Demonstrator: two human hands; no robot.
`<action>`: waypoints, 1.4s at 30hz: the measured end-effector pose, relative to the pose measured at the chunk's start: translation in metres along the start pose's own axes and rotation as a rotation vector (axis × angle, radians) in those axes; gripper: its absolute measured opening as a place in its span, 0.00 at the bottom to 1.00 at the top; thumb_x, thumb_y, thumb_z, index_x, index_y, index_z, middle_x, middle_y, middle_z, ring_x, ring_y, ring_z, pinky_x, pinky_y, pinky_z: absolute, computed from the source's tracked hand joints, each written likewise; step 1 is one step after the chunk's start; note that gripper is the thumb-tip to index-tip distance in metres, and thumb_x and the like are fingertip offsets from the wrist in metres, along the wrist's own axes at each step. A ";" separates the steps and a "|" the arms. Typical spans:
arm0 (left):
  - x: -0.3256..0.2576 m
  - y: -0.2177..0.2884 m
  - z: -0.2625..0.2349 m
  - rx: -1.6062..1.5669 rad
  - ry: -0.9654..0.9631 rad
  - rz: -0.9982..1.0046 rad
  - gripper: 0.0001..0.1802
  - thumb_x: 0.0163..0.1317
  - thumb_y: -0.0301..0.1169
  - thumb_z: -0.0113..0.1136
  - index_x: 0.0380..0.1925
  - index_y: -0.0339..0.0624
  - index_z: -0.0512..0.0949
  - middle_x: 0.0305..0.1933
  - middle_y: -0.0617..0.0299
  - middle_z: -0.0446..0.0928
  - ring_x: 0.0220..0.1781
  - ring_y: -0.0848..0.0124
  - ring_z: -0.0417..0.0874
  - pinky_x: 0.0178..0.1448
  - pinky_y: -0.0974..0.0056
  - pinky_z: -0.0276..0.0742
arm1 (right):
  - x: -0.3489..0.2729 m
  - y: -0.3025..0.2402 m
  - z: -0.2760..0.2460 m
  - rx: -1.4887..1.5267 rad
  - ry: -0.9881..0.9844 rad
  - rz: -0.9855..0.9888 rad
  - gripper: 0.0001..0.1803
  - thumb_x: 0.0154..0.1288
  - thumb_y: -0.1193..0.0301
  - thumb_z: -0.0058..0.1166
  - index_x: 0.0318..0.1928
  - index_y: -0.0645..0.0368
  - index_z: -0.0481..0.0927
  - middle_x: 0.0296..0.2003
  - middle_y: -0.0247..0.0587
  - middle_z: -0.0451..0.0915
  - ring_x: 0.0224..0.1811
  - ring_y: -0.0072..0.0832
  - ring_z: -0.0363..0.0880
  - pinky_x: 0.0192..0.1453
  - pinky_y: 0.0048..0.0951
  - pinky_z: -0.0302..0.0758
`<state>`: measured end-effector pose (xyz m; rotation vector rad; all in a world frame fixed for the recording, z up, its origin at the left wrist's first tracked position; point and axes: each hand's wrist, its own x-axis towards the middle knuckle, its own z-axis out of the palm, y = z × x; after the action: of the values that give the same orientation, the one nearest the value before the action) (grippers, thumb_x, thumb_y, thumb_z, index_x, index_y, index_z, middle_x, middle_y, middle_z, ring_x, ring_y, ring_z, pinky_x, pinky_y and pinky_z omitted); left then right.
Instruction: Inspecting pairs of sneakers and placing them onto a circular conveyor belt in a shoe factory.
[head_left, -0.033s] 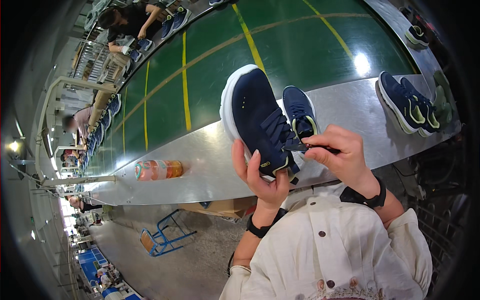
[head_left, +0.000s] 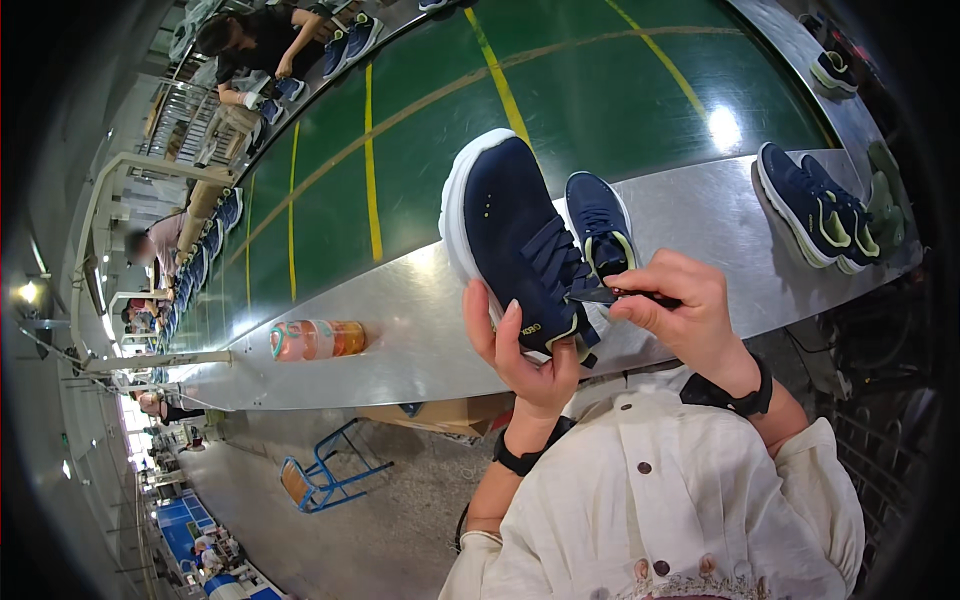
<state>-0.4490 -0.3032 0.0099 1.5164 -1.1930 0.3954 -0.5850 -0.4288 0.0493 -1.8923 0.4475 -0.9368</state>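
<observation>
A navy sneaker (head_left: 505,215) with a white sole is tilted up in front of me, its toe pointing away. My left hand (head_left: 525,365) is closed round its heel end, fingers along the side and thumb near the collar. My right hand (head_left: 690,305) pinches a small dark pointed tool (head_left: 600,296), whose exact kind I cannot make out. The tool's tip touches or nearly touches the shoe's side by the laces and collar. Just behind, a matching navy sneaker (head_left: 598,215) stands on the metal ledge, partly hidden by the held shoe and my right hand.
The metal ledge (head_left: 430,345) runs beside a green conveyor belt (head_left: 410,180). An orange-tinted bottle (head_left: 318,340) lies on its side at left. Another navy pair (head_left: 805,205) sits at right. A blue-framed stool (head_left: 330,470) stands below. Across the belt, a co-worker (head_left: 265,45) handles shoes.
</observation>
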 end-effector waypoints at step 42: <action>-0.001 -0.002 0.009 -0.041 0.026 -0.036 0.34 0.50 0.18 0.58 0.60 0.40 0.60 0.68 0.42 0.56 0.71 0.45 0.56 0.72 0.47 0.53 | 0.002 0.004 0.001 0.110 -0.020 0.142 0.12 0.52 0.68 0.69 0.35 0.62 0.84 0.24 0.34 0.78 0.22 0.16 0.72 0.25 0.19 0.67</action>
<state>-0.4509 -0.3108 0.0048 1.4911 -1.1452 0.3630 -0.5831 -0.4315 0.0463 -1.7453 0.5016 -0.8311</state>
